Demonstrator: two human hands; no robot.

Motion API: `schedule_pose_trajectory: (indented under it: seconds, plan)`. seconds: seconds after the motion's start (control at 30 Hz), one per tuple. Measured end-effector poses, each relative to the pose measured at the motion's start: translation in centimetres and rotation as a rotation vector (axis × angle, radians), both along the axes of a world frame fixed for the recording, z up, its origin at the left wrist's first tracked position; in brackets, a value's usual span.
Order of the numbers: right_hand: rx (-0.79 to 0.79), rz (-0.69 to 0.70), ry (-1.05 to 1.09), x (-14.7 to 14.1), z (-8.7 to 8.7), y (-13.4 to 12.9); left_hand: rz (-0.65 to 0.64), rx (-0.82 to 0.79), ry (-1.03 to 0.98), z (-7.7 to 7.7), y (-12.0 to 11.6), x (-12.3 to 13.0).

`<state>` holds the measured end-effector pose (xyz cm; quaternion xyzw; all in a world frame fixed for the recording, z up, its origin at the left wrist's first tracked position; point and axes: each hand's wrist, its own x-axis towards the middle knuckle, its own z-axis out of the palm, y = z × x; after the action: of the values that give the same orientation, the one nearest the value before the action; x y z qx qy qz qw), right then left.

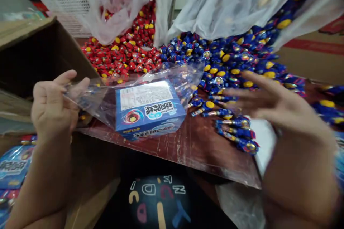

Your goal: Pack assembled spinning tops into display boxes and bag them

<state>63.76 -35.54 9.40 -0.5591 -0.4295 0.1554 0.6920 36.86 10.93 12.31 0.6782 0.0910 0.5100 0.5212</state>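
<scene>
Blue printed cardboard forms the small carton (149,111) that sits near the close edge of the dark red tabletop (201,152), tilted a little, with a white label panel on its top face. Clear film of a plastic bag (100,109) surrounds it, stretching out to the left, where the left hand (55,103) pinches the bag's corner narrowly between thumb and fingers. The right hand (285,111), blurred, is wide with its fingers stretched leftward, over the right part of the table, holding nothing visible. Just left of and below its fingers lies a short row of blue wrapped toys (236,132) with yellow discs on some of them. Farther back spreads a large blue heap (228,68) of similar pieces, and to its left, touching it, a red heap (126,57). White translucent sacks (215,10) drape over both at the far side. On the left stands an open brown carton (73,52), with a white perforated basket (67,12) behind it. Near, below the table edge, a black shirt (172,200) bears coloured letters.
</scene>
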Motion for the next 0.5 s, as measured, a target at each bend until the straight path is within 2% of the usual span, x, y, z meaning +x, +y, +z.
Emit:
schedule_pose_trajectory:
  seconds: [0.13,0.23,0.3,0.37,0.43,0.5]
  plan:
    - [0.051,0.073,-0.022,4.9,2.1,11.6,0.000,-0.090,-0.200,-2.0,0.5,1.7]
    - [0.086,0.186,-0.096,7.0,1.7,17.2,0.025,-0.100,-0.202,-2.4,0.2,1.6]
    - [0.130,0.235,-0.115,7.4,0.9,18.6,0.007,-0.045,-0.161,-2.6,0.1,1.4]
    - [0.197,0.203,-0.076,7.0,0.1,18.7,0.004,0.017,-0.138,-2.8,0.2,1.3]
    - [0.265,0.076,-0.018,6.1,-0.3,18.4,0.044,0.069,-0.157,-3.2,0.4,1.6]
    - [0.307,-0.113,0.011,5.1,-0.4,18.3,0.121,0.086,-0.162,-3.6,0.6,2.0]
